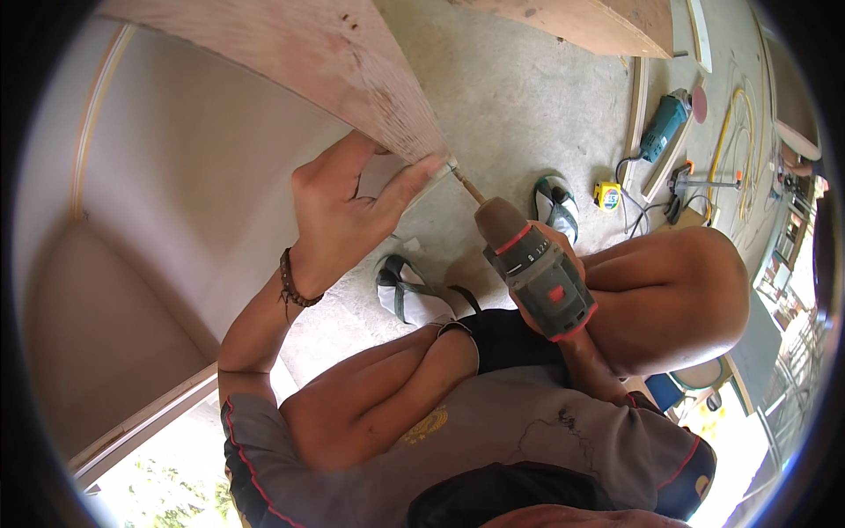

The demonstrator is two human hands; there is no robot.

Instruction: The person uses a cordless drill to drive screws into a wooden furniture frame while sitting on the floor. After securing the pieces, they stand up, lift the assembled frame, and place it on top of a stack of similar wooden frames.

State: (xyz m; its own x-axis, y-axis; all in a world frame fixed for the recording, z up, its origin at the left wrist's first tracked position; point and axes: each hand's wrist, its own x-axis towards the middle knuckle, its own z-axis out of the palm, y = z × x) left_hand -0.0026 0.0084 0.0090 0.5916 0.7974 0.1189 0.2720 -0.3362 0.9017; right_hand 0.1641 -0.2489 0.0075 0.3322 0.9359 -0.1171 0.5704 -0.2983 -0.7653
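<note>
My right hand [568,255] is closed around a dark grey and red cordless drill [541,282], partly hidden behind its body. From its chuck a long thin bit [469,187] points up and left, its tip meeting the end of a pinkish wooden board [352,66]. My left hand [348,189] grips that board near the same end, the thumb pressed at the corner close to the bit's tip and the fingers curled by the lower edge. A small pale piece shows beside the thumb; I cannot make out what it is.
A large panelled wooden piece [194,167] stands on the left. On the concrete floor [502,106] at right lie a teal angle grinder [666,126], a yellow tape measure [606,195], a clamp [704,182], wood strips and a yellow hose [730,132]. Another wooden piece [598,25] is at the top.
</note>
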